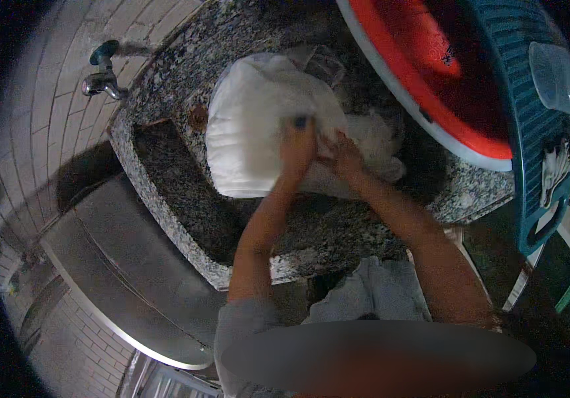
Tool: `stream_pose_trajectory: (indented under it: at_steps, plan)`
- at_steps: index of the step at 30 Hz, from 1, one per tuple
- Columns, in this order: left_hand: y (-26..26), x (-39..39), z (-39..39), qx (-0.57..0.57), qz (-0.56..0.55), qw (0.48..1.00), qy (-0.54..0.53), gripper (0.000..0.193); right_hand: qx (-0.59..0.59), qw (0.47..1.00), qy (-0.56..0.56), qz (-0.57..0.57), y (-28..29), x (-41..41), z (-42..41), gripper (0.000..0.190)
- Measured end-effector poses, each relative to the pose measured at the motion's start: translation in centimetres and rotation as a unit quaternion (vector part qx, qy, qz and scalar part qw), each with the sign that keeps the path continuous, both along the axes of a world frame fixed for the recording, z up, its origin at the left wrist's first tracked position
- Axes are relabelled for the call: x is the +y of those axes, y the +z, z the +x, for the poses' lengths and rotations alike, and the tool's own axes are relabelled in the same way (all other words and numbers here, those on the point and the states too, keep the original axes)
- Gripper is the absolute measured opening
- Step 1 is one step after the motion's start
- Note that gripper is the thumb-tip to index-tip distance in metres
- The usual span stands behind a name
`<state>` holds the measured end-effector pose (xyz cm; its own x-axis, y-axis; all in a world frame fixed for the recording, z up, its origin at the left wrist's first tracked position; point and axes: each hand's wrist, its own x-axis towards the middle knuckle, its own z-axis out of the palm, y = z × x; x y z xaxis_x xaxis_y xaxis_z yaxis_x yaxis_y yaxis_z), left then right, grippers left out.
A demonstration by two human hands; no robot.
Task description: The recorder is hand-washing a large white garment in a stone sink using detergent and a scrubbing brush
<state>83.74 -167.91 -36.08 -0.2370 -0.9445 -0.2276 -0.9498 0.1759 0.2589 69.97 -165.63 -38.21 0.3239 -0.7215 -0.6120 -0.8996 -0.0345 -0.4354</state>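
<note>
A large white cloth bundle [260, 99] is spread over the speckled granite basin [190, 239] in front of me. My left hand [299, 149] lies on the middle of the cloth. It is blurred, and a small dark object [300, 121] shows at its fingers, too unclear to name. Close to its right, my right hand [346, 156] has its fingers bent on the cloth and seems to pinch a fold. Crumpled, sheer white material [374, 144] lies just right of that hand. The undersides of both hands are hidden.
A metal tap [103, 84] juts from the tiled wall at upper left. At upper right stands a red tub [429, 54] beside a ribbed teal plastic piece [523, 94], with a clear container [556, 74] near it. A grey-topped appliance [130, 268] adjoins the basin on the left.
</note>
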Motion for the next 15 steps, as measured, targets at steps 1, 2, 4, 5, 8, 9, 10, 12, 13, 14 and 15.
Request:
stream_pose_trajectory:
  at_steps: [1,2,4,5,8,9,10,12,13,14,15]
  plan:
    - [0.7,-3.7,0.4,0.001,0.031,0.996,0.089,0.042,-0.01,1.0,0.006,-0.003,1.7,-1.0,1.3,0.072]
    - [1.0,-5.4,0.9,0.006,0.063,0.983,0.174,0.042,-0.025,0.998,0.003,0.051,3.2,-1.6,2.3,0.071]
    - [0.8,-0.4,0.2,-0.015,0.078,0.985,0.154,0.039,-0.021,0.994,-0.007,0.108,2.2,-0.9,0.7,0.07]
    - [1.7,2.3,-0.9,0.008,0.026,0.998,0.058,0.036,0.015,0.999,0.017,0.043,-0.3,0.2,-1.6,0.068]
    - [1.4,1.3,-1.2,0.018,0.013,1.0,0.001,0.033,0.124,0.983,0.135,-0.022,-2.8,0.6,-1.4,0.065]
    - [0.4,-0.3,-1.2,0.018,0.051,0.998,0.028,0.033,0.205,0.954,0.214,-0.029,-3.1,0.4,-0.6,0.063]
    - [0.2,-1.9,0.0,0.001,0.054,0.998,0.041,0.033,0.187,0.955,0.226,-0.031,-1.7,0.2,1.2,0.063]
    - [0.9,-5.3,1.1,0.018,0.077,0.979,0.188,0.033,0.037,0.981,0.181,-0.054,3.1,-0.5,2.6,0.056]
    - [1.3,-3.5,-0.2,0.035,0.08,0.98,0.177,0.033,0.056,0.982,0.172,-0.051,3.2,-0.3,0.8,0.056]
    - [2.3,0.8,-0.1,0.077,0.06,0.989,0.115,0.034,0.1,0.965,0.237,-0.056,3.2,0.1,-0.4,0.053]
    - [2.7,2.3,0.2,0.114,0.027,0.991,0.057,0.035,0.142,0.94,0.303,-0.071,3.2,-0.6,-0.9,0.049]
